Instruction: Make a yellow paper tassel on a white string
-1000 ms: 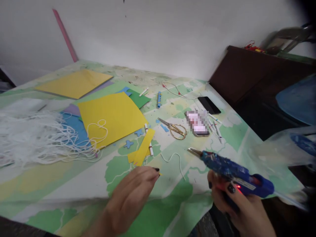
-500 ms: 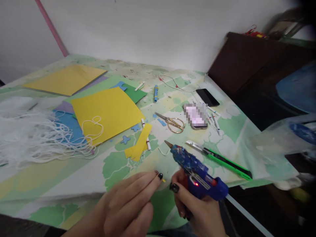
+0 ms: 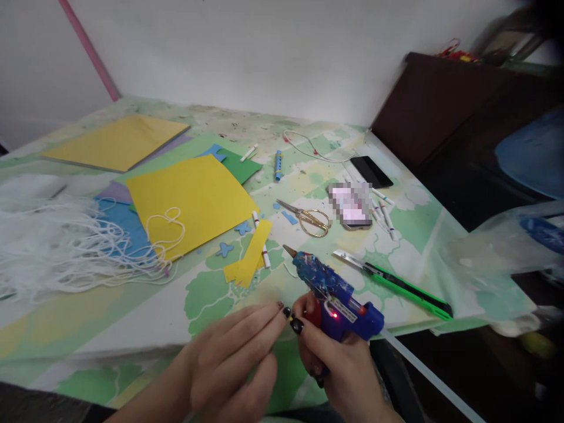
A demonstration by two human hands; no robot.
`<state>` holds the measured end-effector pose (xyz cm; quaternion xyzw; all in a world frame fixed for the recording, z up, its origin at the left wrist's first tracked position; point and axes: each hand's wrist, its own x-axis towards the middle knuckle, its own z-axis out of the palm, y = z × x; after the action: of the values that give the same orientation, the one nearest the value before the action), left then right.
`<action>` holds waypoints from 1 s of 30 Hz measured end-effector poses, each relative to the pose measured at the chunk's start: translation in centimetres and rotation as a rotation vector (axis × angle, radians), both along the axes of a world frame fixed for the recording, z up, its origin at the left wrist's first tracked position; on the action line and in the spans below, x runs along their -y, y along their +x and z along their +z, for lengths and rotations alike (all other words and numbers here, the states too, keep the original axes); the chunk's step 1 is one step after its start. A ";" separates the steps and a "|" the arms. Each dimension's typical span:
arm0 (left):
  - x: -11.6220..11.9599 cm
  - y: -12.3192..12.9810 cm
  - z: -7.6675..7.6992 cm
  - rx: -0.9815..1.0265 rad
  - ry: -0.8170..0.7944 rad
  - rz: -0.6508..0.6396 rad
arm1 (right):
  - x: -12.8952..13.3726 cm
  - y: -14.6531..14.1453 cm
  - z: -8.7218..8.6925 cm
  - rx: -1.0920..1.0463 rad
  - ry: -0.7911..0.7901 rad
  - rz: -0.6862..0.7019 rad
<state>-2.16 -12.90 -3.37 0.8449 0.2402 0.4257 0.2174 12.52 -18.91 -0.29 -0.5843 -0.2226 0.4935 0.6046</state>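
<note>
My right hand is wrapped round a blue hot glue gun, its red light lit and its nozzle aimed up and left. A pale glue stick sticks out of its rear. My left hand is closed in a pinch at the front edge of the table. A tiny yellow piece shows at its fingertips, beside my right thumb; the fingers hide most of it. Yellow paper scraps lie beyond the left hand, along with a small blue flower-shaped cutout. A green utility knife lies right of the glue gun.
Gold-handled scissors, a phone and a black phone-like slab lie farther back. A yellow sheet covers other coloured sheets. White cord is heaped at left. Several markers lie near the phone. A plastic bag hangs at right.
My right hand has moved left with the glue gun, bringing its thumb up to the left fingertips and the small yellow piece. The left hand has barely moved.
</note>
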 end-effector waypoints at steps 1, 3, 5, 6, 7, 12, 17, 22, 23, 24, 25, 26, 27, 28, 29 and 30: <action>-0.3 0.1 0.2 0.003 0.029 -0.002 | 0.0 0.0 0.0 0.004 -0.005 0.007; -0.9 0.4 0.9 -0.012 0.092 -0.026 | 0.1 0.0 -0.2 0.021 -0.025 0.022; -1.3 0.9 1.7 0.057 -0.030 0.105 | 0.2 0.0 -0.5 0.076 -0.049 0.029; -1.4 1.2 2.0 0.056 -0.138 0.097 | 0.3 0.1 -0.7 0.118 -0.059 0.030; -1.3 1.5 2.2 0.071 -0.260 0.088 | 0.4 0.1 -0.9 0.167 -0.066 0.030; -0.3 2.3 2.0 0.273 -0.866 -0.025 | 0.6 0.4 -1.3 0.378 -0.078 0.073; 0.2 2.4 1.3 0.455 -1.156 -0.012 | 0.5 0.3 -1.0 0.479 -0.069 0.084; 0.0 2.4 1.4 0.471 -1.192 -0.008 | 0.3 0.3 -0.9 0.545 -0.060 0.064; 0.0 2.4 1.4 0.465 -1.187 -0.006 | 0.3 0.2 -1.0 0.552 -0.067 0.071; 0.0 2.3 1.5 0.456 -1.183 -0.006 | 0.2 0.1 -1.2 0.558 -0.074 0.075; 0.1 2.4 1.5 0.450 -1.178 0.000 | 0.1 0.0 -1.5 0.565 -0.081 0.067; 0.1 2.4 1.4 0.447 -1.173 0.009 | 0.0 -0.1 -1.8 0.576 -0.083 0.043; 0.1 2.4 1.4 0.442 -1.170 0.017 | 0.0 -0.3 -2.2 0.589 -0.085 0.006; 0.1 2.4 1.4 0.438 -1.168 0.026 | -0.1 -0.4 -2.5 0.603 -0.088 -0.035; 0.1 2.5 1.3 0.436 -1.165 0.033 | -0.1 -0.6 -2.9 0.615 -0.089 -0.073; 0.2 2.5 1.2 0.436 -1.162 0.036 | -0.1 -0.7 -3.2 0.624 -0.089 -0.094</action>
<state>0.36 -13.06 -2.13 0.4777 0.3971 0.3918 0.6786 11.81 -18.80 -3.46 -0.7431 -0.3482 0.2712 0.5030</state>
